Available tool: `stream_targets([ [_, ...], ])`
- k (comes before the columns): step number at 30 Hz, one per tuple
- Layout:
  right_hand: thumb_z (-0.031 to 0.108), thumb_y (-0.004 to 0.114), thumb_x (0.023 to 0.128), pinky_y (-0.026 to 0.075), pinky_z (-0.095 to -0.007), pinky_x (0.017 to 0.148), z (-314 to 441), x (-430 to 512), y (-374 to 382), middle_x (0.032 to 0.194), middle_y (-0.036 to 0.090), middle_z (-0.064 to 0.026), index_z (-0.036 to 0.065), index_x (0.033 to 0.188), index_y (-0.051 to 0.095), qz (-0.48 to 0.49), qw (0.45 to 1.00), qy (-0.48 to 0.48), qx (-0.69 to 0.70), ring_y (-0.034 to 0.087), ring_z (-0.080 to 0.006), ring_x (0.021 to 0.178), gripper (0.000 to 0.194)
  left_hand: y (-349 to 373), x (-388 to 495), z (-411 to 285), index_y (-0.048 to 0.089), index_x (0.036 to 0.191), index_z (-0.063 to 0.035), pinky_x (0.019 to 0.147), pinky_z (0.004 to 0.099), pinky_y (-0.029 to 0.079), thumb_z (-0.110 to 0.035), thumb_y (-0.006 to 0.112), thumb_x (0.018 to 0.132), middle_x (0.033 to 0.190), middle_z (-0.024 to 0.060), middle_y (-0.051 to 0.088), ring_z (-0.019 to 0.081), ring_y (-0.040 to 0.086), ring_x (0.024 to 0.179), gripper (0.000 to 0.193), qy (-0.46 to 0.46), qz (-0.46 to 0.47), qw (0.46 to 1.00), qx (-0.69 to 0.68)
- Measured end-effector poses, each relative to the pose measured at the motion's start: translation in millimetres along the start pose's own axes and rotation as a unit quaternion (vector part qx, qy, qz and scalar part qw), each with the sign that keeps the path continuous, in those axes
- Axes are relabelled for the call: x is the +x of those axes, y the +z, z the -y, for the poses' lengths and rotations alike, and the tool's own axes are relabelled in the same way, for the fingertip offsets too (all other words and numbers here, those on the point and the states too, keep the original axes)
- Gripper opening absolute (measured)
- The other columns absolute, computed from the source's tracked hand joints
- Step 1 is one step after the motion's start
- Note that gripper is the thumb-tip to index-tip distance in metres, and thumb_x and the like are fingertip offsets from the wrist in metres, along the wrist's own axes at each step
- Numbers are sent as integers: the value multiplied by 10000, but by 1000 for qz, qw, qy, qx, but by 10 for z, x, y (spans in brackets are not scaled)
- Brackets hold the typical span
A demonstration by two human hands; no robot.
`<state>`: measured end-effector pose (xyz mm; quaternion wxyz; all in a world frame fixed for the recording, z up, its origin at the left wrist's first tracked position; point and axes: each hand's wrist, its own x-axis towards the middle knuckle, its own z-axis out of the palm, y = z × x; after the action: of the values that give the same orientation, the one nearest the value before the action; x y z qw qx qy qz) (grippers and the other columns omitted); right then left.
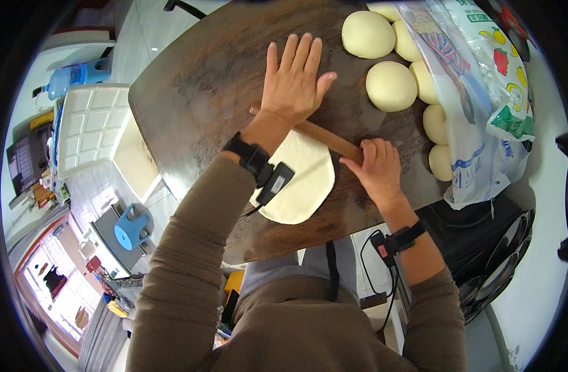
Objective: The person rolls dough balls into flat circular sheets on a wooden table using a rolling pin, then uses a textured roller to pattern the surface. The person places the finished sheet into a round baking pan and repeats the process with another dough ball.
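Note:
A flattened sheet of dough point(307, 186) lies on the dark wooden tabletop, partly hidden under my left forearm. Across its far edge runs a wooden rolling pin point(328, 137), slanting from upper left to lower right. My left hand point(295, 81) is flat with its fingers spread, its heel and wrist over the pin; whether it presses on the wood I cannot tell. My right hand point(379, 167) is closed around the pin's near right end. Round dough balls point(391, 87) sit to the right, several of them partly covered by a printed plastic bag point(470, 172).
The wooden table point(195, 116) has a curved edge at left. A white foam box point(95, 125) stands beyond that edge, with a blue stool point(131, 228) on the floor. Another printed bag point(502, 69) lies at right. Cabled devices point(274, 183) are strapped to both wrists.

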<state>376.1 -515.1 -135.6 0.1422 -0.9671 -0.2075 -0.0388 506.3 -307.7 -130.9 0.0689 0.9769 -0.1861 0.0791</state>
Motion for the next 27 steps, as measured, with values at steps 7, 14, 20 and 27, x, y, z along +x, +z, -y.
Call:
stream_targets([
  [7, 444, 682, 796, 450, -375, 592, -64, 324, -246, 792, 518, -84, 63, 902, 531, -11, 995, -56, 83, 527, -279, 722, 424, -307, -521, 312, 672, 942, -64, 1122, 491, 230, -343, 504, 944, 942, 67, 677, 250, 618, 983, 326, -22, -23, 995, -98],
  [14, 471, 686, 768, 445, -359, 654, 331, 296, -75, 794, 481, -64, 87, 882, 504, 112, 952, -246, 143, 501, -235, 716, 440, -783, -2506, 30, 344, 1426, 11, 1133, 577, 120, -369, 479, 906, 1468, 175, 364, 349, 294, 1387, 658, -154, 99, 980, -72],
  [20, 533, 652, 772, 441, -362, 692, 123, 840, 130, 857, 472, -80, 88, 945, 487, 118, 938, -309, 106, 493, -239, 782, 504, -397, -1961, 277, 287, 1469, -40, 1140, 550, 72, -451, 277, 980, 1536, 151, 255, 377, 171, 1429, 639, -287, 106, 952, -9],
  [27, 541, 679, 724, 451, -391, 756, 166, 1651, 208, 891, 488, -86, 77, 958, 463, 147, 937, -306, 81, 507, -277, 818, 562, -316, -1031, 966, 393, 1419, -80, 1135, 549, 85, -413, 328, 982, 1503, 130, 324, 323, 211, 1417, 553, -313, -9, 949, 21],
])
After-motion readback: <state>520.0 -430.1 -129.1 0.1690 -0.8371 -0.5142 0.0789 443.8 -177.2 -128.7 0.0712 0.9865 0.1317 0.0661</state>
